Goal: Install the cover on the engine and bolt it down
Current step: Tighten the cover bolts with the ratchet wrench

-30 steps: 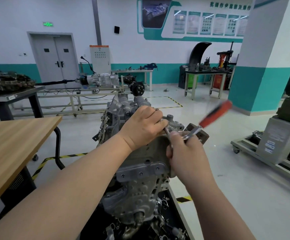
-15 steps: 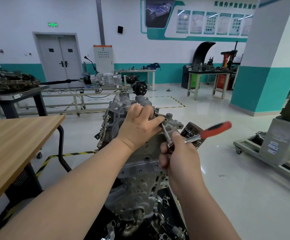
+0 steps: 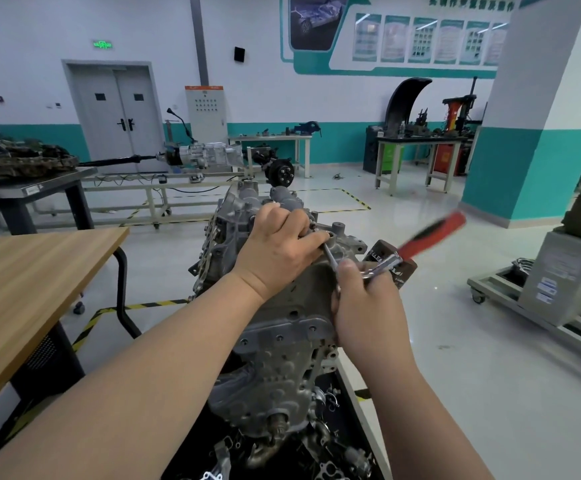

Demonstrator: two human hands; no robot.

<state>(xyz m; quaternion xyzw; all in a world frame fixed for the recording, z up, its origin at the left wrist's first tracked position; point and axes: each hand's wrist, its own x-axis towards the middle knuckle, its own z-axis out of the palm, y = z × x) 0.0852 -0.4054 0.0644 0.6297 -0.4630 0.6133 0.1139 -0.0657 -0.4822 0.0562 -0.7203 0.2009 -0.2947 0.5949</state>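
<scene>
swinging upward since earlier, the red-handled steel ratchet wrench (image 3: 431,233) is being clasped by the right hand (image 3: 365,306); the left hand (image 3: 278,251) is pinching its socket tip against the grey cast-metal cover (image 3: 304,292) sitting on the grey metal engine (image 3: 275,386) beneath both hands.

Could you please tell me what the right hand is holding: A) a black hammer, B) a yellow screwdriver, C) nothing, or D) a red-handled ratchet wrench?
D: the right hand grips the head end of the red-handled ratchet wrench, its blurred handle pointing up and right.
</scene>
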